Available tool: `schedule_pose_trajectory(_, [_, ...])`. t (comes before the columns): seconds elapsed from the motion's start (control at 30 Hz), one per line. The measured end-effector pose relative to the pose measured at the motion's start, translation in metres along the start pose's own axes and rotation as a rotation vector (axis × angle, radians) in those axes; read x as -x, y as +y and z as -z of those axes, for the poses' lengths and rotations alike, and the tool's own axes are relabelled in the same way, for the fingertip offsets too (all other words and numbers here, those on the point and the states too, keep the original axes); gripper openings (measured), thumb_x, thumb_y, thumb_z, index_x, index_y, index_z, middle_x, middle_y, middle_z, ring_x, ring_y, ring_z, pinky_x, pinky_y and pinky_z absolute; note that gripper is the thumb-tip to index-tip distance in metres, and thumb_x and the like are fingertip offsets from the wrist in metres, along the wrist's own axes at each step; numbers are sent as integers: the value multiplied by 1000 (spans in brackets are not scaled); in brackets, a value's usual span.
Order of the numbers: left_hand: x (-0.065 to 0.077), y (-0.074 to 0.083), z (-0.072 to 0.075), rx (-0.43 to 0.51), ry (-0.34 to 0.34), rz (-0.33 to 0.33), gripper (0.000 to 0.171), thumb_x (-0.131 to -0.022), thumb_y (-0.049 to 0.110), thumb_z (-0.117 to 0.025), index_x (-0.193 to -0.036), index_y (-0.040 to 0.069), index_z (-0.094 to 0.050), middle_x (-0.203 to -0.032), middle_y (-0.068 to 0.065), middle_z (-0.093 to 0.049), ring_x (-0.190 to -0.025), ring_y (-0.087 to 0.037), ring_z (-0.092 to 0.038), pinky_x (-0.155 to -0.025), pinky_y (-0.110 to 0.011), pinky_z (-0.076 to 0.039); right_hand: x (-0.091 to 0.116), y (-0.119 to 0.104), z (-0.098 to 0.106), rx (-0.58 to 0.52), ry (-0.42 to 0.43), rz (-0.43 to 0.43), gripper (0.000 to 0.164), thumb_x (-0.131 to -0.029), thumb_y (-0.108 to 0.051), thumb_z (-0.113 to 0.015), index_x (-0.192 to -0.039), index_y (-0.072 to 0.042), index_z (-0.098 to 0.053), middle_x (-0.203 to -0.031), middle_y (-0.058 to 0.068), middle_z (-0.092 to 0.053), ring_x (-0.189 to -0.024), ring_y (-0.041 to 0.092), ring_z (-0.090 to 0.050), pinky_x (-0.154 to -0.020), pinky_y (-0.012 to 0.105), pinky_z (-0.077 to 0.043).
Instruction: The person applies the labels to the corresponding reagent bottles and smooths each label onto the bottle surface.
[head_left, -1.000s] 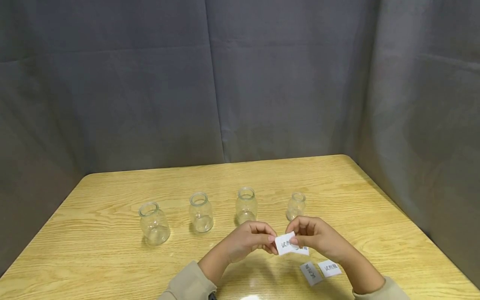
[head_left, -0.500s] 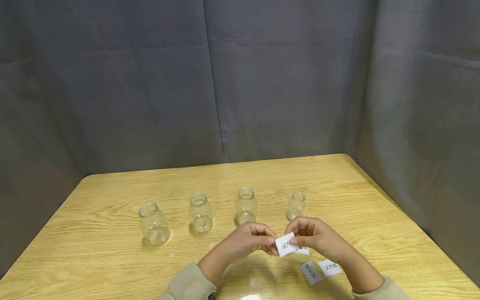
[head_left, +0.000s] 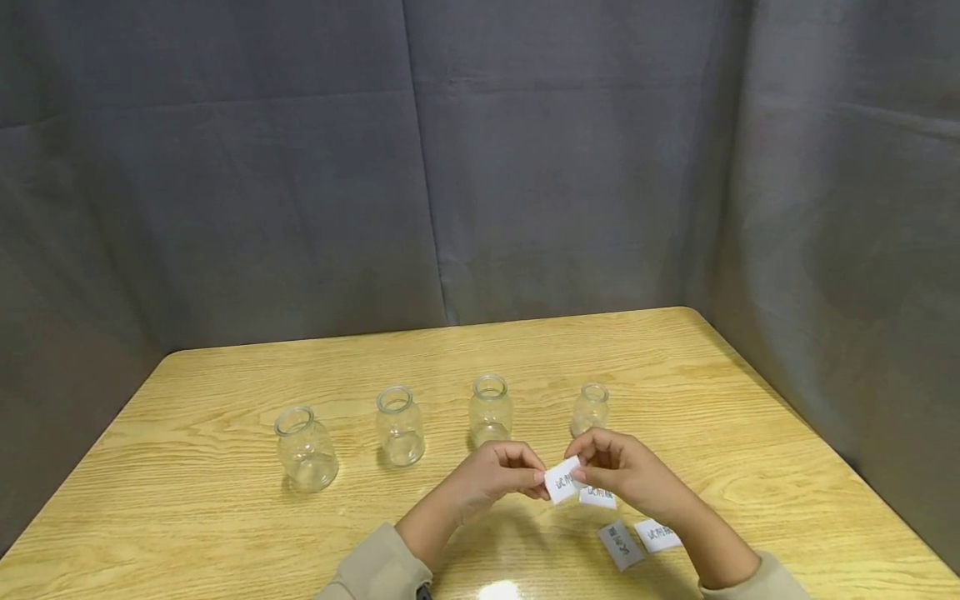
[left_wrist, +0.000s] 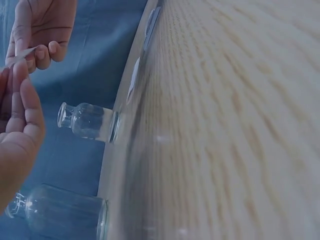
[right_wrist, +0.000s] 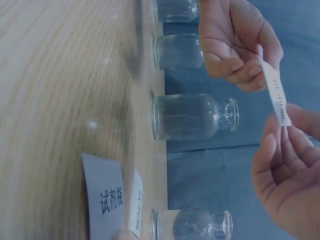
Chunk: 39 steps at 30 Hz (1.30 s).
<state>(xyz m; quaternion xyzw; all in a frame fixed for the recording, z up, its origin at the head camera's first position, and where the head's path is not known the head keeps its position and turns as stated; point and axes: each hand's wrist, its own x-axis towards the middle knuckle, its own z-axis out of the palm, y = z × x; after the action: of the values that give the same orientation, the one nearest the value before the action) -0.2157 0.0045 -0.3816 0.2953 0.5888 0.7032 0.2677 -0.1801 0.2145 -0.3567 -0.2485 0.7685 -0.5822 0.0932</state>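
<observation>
My left hand (head_left: 495,479) pinches the left edge of a small white paper label (head_left: 563,480) with dark printed characters. The opposite edge is held between the thumb and fingers of my right hand (head_left: 630,471). In the right wrist view the label (right_wrist: 276,94) stretches between both hands, above the table. Below it, another label (head_left: 597,497) shows partly behind the right fingers. Two more, a tilted label (head_left: 621,546) and a label (head_left: 657,536) partly covered by the right wrist, lie nearer the front.
Several clear glass jars stand upright in a row behind the hands: a left jar (head_left: 308,454), a second jar (head_left: 401,429), a third jar (head_left: 491,412) and a smaller jar (head_left: 591,408) at right. A grey curtain (head_left: 300,183) borders the wooden table (head_left: 225,542).
Both hands have shifted slightly up and left with the label between them. More of the label underneath now shows. The jars and the two front labels stay put.
</observation>
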Motion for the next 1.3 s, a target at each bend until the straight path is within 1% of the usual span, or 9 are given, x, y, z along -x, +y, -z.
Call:
schedule_pose_trajectory(0.17, [2,0,3,-34,63,27,22,-80,-2,-54,-86,-21,-46,-72,-1,-58,-69,-12,-58,-72,-32,-47,-1,-1,-1,54,59,-32,25,-83,-12,-56,-99,6,-49,-84,12,-50,-73,16,-50,-63,28,-44])
schedule_pose_trajectory(0.27, [4,1,5,-39,80,32,22,-80,0,-55,-86,-20,-47,-72,-2,-59,-68,-12,-58,-71,-31,-47,0,-1,-2,72,83,-37,26,-83,-13,-57,-99,6,-49,-86,13,-51,-74,16,-50,-63,28,-45])
schedule_pose_trajectory(0.37, [4,1,5,-33,73,31,23,-81,1,-55,-86,-20,-47,-72,-1,-59,-69,-12,-58,-72,-31,-46,0,-1,-4,61,85,-46,26,-82,-13,-58,-98,6,-50,-87,13,-51,-74,16,-50,-63,28,-44])
schedule_pose_trajectory(0.6, [2,-2,4,-3,70,36,22,-81,0,-54,-89,-19,-47,-77,2,-57,-76,-11,-53,-77,-31,-43,-2,0,-16,18,15,-28,26,-83,-15,-57,-99,4,-49,-93,15,-51,-81,22,-52,-71,30,-45])
schedule_pose_trajectory(0.73, [2,-2,3,-10,54,41,21,-81,2,-54,-89,-16,-48,-77,2,-56,-77,-11,-51,-79,-30,-40,-4,1,-22,35,23,-46,26,-82,-18,-59,-98,1,-50,-94,13,-52,-82,23,-52,-73,31,-45])
schedule_pose_trajectory(0.87, [2,0,1,-15,62,54,21,-81,4,-56,-88,-14,-49,-77,2,-55,-77,-12,-50,-77,-29,-39,-7,1,-26,53,31,-47,26,-81,-18,-60,-95,0,-50,-92,12,-52,-82,23,-52,-72,31,-45])
schedule_pose_trajectory(1.0, [2,2,0,-25,73,69,21,-80,4,-57,-88,-14,-50,-76,2,-55,-77,-12,-49,-76,-28,-39,-8,2,-28,53,21,-30,23,-81,-17,-60,-92,1,-49,-89,11,-51,-81,22,-52,-71,30,-45])
schedule_pose_trajectory(1.13, [1,1,0,-39,61,71,22,-80,4,-57,-89,-15,-49,-76,2,-54,-78,-11,-49,-76,-28,-39,-8,2,-28,36,12,-46,23,-81,-16,-60,-91,1,-48,-89,11,-50,-82,22,-52,-72,30,-45])
schedule_pose_trajectory(1.3, [0,2,-1,-63,58,73,24,-81,6,-57,-90,-15,-49,-76,3,-54,-78,-11,-49,-76,-28,-39,-9,2,-27,57,13,-58,22,-81,-16,-60,-90,0,-48,-87,10,-50,-81,21,-52,-71,30,-45])
